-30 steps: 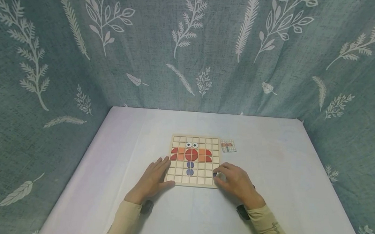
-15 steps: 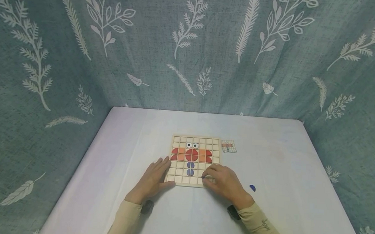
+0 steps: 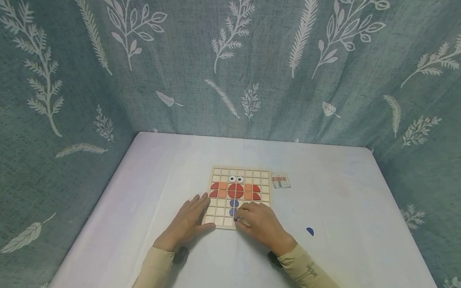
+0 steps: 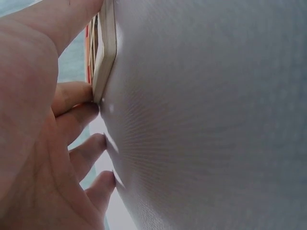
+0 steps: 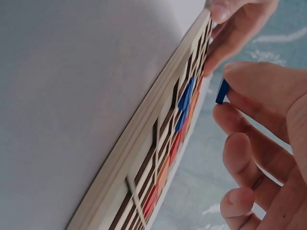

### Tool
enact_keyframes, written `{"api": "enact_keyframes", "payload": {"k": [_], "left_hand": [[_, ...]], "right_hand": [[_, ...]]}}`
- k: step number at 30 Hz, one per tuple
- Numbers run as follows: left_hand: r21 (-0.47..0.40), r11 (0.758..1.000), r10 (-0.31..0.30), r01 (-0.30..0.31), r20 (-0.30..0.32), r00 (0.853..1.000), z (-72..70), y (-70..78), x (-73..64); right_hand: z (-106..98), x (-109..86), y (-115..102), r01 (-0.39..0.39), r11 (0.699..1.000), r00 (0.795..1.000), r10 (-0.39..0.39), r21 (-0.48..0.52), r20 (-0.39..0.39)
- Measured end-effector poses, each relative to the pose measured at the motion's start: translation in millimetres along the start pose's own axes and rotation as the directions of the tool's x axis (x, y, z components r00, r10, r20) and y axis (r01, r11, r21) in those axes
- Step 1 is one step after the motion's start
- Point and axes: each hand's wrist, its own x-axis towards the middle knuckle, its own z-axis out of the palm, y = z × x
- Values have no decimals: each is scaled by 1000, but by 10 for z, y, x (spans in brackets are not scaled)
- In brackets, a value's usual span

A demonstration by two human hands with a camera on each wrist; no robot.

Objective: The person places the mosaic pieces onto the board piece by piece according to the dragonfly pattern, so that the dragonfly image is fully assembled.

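My right hand [image 3: 261, 225] pinches a small blue puzzle piece between thumb and index finger. In the right wrist view this blue piece [image 5: 222, 91] is held just off the gridded wooden board [image 3: 217, 172]. In the head view that hand is over the board's lower middle, by the blue circles [image 3: 233, 203]. My left hand [image 3: 188, 219] rests along the board's left side, fingers extended, thumb at the near left corner. Set in the grid are red pieces [image 3: 235, 190], orange squares [image 3: 248, 191] and two eye pieces [image 3: 236, 179].
To the right of the board lies one loose dark blue half-round piece [image 3: 310, 231]. A small pattern card [image 3: 281, 180] lies beside the board's upper right corner. The white table [image 3: 348, 188] meets patterned green curtains [image 3: 186, 86] at its back and sides.
My right hand has moved left across the board, from its right edge to the lower middle, still pinching the blue piece. The loose blue piece has come into full view. My left hand stays put.
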Motion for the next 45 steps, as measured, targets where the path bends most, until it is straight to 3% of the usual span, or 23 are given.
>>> {"api": "enact_keyframes", "payload": {"k": [7,17,36,45], "left_hand": [[4,1000,5,-5,-2,1000,20,-13,-4],[1,1000,19,-19,-3,1000,4,-15,4],[1,1000,25,-25,-8,1000,14,-26,8],[3,999,35,-35,-13,999,15,-34,3]], "right_hand": [[102,78,-61,45,998,998,-44,-35,38],[168,129,-112,7,996,982,9,-85,188],[161,179,-174,-14,995,980,32,-96,195],[157,177,-167,-39,995,968,62,-97,244]]}}
